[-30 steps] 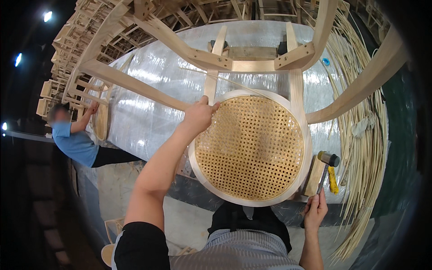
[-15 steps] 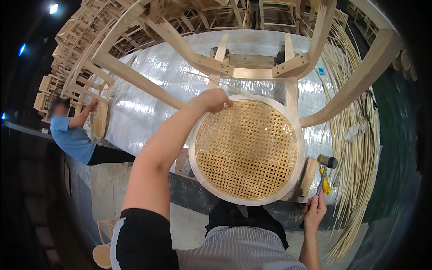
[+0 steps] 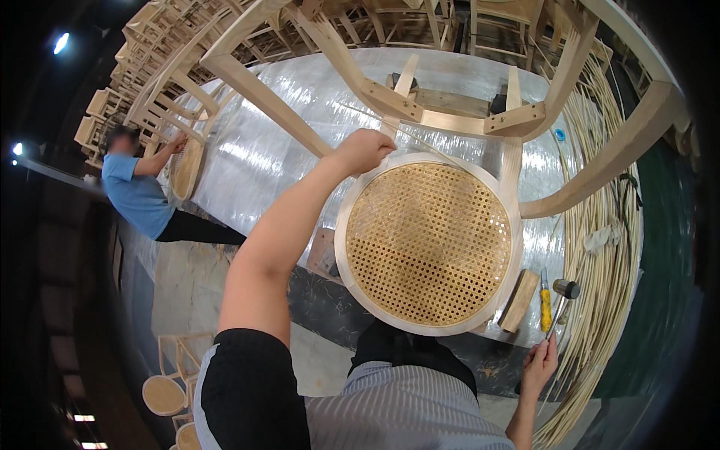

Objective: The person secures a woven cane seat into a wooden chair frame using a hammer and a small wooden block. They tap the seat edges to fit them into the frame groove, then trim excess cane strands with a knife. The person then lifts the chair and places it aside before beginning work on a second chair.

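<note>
Well, round cane seat [image 3: 427, 251] right in the middle of the frame, with a thin strip [image 3: 424, 145] slanting from its top edge toward the upper left. Left hand [image 3: 367, 152] curled up small by the upper left of the pale rim [image 3: 340, 244]; cannot tell about anything pinched inside. Right hand [image 3: 539, 364] at the lower right, wrapped round the hammer [image 3: 567, 289] by its handle. Could go wrong with a hard or crooked hit: might dent the soft-looking wood or break the holey weave. Could also hurt the left hand, if swung too close to it. Might knock the thin strip out of place too, if bumped. Best to watch the edges: chair legs [image 3: 270, 106] sticking out at the upper left and upper right, easy to hit. Wood block [image 3: 519, 301] and yellow-handled tool [image 3: 546, 304] close beside the hammer, so only a little room there. Past them, at the far right, a long heap of cane sticks [image 3: 604, 300], easy to snag. More open room on the shiny wrapped table [image 3: 255, 169], left of the seat, toward the co-worker [image 3: 135, 184] at the far left.
</note>
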The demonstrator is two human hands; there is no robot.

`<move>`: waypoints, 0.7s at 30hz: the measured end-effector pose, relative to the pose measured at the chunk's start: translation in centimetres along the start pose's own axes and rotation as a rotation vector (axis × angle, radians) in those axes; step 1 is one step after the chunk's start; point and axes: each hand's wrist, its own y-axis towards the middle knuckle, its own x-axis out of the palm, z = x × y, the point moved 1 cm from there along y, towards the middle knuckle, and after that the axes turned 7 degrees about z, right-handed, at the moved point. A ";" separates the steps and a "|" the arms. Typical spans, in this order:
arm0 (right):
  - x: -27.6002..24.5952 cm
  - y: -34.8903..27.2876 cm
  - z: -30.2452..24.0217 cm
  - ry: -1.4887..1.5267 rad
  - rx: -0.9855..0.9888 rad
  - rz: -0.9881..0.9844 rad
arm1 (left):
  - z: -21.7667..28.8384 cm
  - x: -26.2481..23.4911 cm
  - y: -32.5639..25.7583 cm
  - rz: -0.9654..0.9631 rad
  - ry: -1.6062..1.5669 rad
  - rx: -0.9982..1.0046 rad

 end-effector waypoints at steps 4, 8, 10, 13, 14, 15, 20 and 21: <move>-0.8 3.3 -0.1 -0.236 -0.147 -0.038 | -1.2 -2.2 -2.8 0.052 0.061 -0.198; -0.6 8.3 0.9 -0.488 -0.511 0.128 | 0.0 -3.2 -1.4 0.119 0.061 -0.228; 0.5 10.4 0.4 -0.525 -0.487 0.127 | 0.2 -2.7 -0.7 0.213 0.014 -0.159; 3.2 12.0 -0.7 -0.673 -0.524 0.129 | 0.4 -0.7 0.6 0.247 -0.069 0.016; 3.9 12.3 -1.1 -0.742 -0.550 0.137 | 0.7 0.4 1.3 0.230 -0.072 0.057; 4.5 12.4 -1.4 -0.768 -0.516 0.141 | 1.1 1.6 2.2 0.213 -0.077 0.101; 6.1 10.7 -1.9 -0.861 -0.640 0.288 | 2.4 6.4 5.4 0.175 -0.151 0.273; 6.2 10.2 -2.2 -0.841 -0.670 0.342 | 2.1 6.8 6.3 0.179 -0.116 0.333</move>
